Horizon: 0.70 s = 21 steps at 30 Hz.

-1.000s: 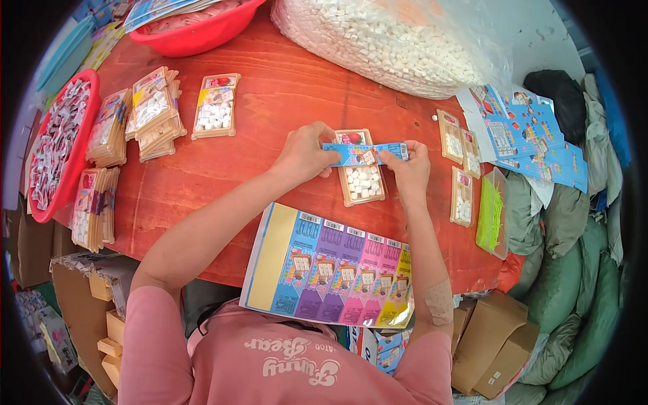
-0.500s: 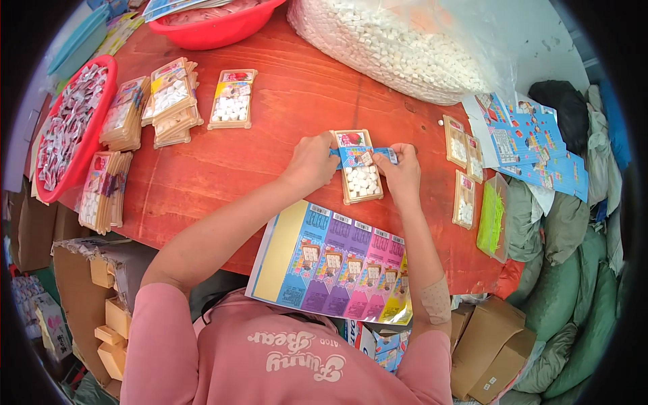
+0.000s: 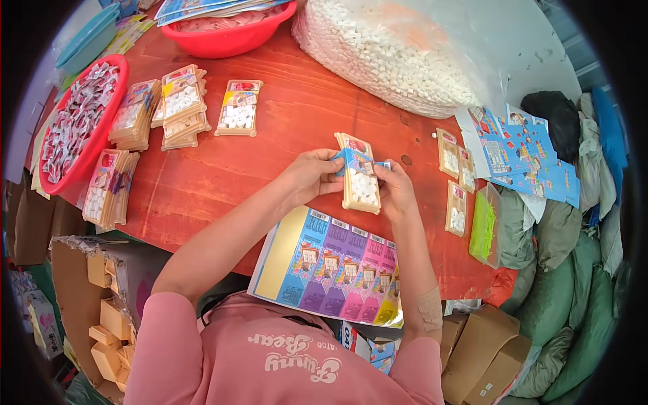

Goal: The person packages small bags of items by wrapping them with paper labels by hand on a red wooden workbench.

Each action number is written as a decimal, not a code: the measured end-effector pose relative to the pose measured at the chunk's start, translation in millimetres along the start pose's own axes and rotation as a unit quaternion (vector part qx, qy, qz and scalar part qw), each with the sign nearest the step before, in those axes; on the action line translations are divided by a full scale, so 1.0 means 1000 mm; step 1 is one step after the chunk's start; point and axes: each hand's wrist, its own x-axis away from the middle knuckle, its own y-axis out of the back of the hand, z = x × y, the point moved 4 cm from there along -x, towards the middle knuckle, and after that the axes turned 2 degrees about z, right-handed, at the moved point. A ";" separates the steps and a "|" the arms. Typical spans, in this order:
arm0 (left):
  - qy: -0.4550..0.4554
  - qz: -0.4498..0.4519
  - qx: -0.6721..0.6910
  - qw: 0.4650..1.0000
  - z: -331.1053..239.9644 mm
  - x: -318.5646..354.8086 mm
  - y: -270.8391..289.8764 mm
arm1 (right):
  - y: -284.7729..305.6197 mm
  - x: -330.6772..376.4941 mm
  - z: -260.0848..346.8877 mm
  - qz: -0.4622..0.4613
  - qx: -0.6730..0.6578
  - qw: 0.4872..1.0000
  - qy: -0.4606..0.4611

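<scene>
A small tan tray of white cube-shaped pieces is held slightly tilted above the red table. Around its middle goes a blue printed paper band. My left hand is closed at the tray's left edge, its fingers on the band's left side. On the opposite side, my right hand pinches the band's other end between thumb and fingers. The underside of the tray and the fingertips beneath it are hidden. Below the hands lies a sheet of colourful printed labels, reaching from the table edge over my lap.
Stacks of filled trays and one single tray sit at the left. Red basins hold small packets. A large clear bag of white pieces lies at the back. Right are three trays, blue cards and a green-filled box.
The tray has come slightly nearer to me and tilted. My left fingers have opened out from a fist-like grip and now lie along the band; my right hand has moved down a little.
</scene>
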 end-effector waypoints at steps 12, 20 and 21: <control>-0.101 0.015 0.008 0.995 -0.022 0.040 0.003 | -0.045 0.007 0.004 0.050 -0.081 0.992 0.080; -0.161 -0.046 -0.078 0.983 -0.035 0.059 0.003 | -0.064 0.014 0.000 -0.005 -0.070 0.988 0.141; -0.179 -0.101 -0.118 0.972 -0.037 0.063 0.004 | -0.065 0.015 0.002 -0.016 -0.069 0.984 0.163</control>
